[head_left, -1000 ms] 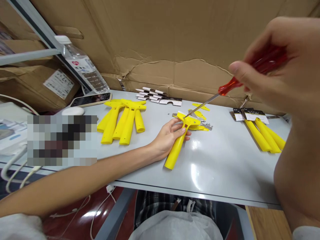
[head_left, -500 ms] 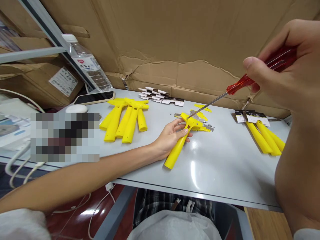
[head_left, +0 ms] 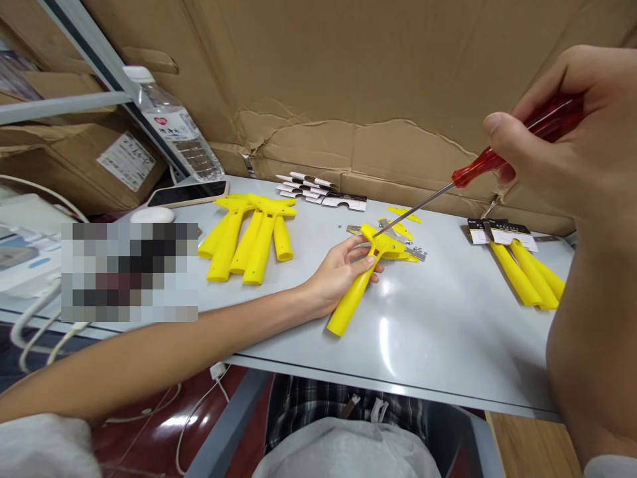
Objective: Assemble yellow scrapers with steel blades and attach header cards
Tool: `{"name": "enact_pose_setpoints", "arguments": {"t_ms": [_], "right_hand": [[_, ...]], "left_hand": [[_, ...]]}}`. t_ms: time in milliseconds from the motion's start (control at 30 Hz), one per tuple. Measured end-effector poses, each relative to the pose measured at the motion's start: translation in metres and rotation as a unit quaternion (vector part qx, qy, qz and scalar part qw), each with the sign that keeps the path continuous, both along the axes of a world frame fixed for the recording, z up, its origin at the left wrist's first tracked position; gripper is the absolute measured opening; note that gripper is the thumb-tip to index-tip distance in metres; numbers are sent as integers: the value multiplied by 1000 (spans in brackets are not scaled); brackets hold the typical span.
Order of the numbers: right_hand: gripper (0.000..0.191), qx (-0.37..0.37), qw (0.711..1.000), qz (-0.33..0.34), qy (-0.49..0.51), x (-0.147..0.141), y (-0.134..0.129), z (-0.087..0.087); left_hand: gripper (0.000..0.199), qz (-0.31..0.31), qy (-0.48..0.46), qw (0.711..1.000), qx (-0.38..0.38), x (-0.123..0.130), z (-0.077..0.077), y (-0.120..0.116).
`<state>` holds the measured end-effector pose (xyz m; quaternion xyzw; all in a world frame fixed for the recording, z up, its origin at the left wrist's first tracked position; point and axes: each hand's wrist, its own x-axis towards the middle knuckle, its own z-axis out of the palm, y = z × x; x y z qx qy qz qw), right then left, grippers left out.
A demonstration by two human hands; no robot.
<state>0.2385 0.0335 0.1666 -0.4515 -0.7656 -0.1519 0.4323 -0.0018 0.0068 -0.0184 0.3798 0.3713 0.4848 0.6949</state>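
My left hand (head_left: 343, 275) is closed around a yellow plastic scraper handle (head_left: 351, 302), just below its wide head. The handle slants over the table, its hollow end toward me. A screwdriver (head_left: 480, 169) with a clear red grip is in my right hand (head_left: 592, 133), fingers wrapped round it. Its steel shaft runs down to the left, and the tip meets the head of the yellow handle. Behind that head lie metal blades (head_left: 387, 229), small screws (head_left: 419, 250) and flat yellow plates (head_left: 404, 214), partly hidden by it.
Several yellow handles (head_left: 259, 245) lie in a group at left. Scrapers with black-and-white card sleeves (head_left: 502, 232) lie at right, and more sleeves (head_left: 323, 196) are stacked at the back. A phone (head_left: 189, 194) and a water bottle (head_left: 174, 126) stand near the cardboard wall (head_left: 398, 79).
Almost nothing differs. My right hand has shifted very slightly on the screwdriver grip, while its tip stays at the scraper handle's head. My left hand keeps its place.
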Motion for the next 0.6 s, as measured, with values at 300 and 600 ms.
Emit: {"name": "enact_pose_setpoints", "arguments": {"t_ms": [300,600], "right_hand": [[19,27,999,20,14,4,12,-5],[37,-70,980,147,-110,5,-21,7]], "left_hand": [[37,-10,-9,1000,4,-1,-2,0],[33,1,-5,1000,-13,1,-2,1]]}}
